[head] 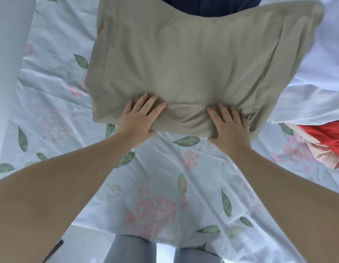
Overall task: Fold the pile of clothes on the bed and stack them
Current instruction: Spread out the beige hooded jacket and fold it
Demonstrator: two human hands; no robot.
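Left hand [141, 116] and right hand [230, 126] gripping the near edge of a folded beige garment [184, 63] at centre frame.

Same hold on both: four fingers spread flat over the top of the cloth, thumb tucked beneath the edge, pinching the fabric rather than merely resting on it. Creases bunched up between the two hands. Beige garment filling the upper middle of the frame, over the floral bedsheet [155, 168], with its far edge overlapping a dark navy garment [206, 6] at top centre. White cloth [316, 76] along its right side, touching. Lower at the right edge, a red garment [329, 137] lying on a pink garment [322, 158] — apart from the hands. Grey trouser legs [127, 249] at bottom centre, by the sheet's edge.
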